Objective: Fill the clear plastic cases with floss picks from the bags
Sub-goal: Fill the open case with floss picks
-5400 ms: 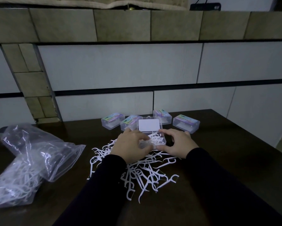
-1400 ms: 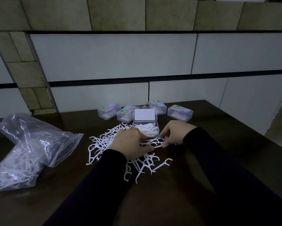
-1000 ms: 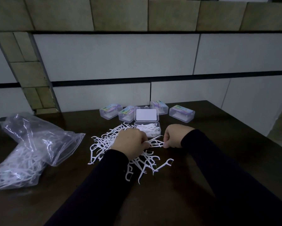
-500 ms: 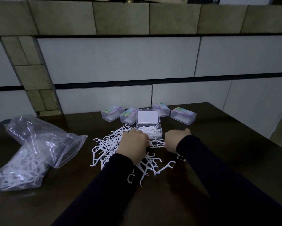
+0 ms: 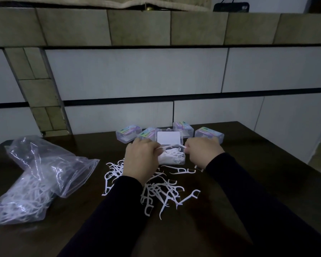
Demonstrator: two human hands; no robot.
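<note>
Currently head view: left hand and right hand both pinch small bunch of floss picks over open clear case, lid up. Loose picks on dark table; bags at left; four closed cases behind.

Head-worn wide view, looking forward and down, table close, tiled wall behind
</note>
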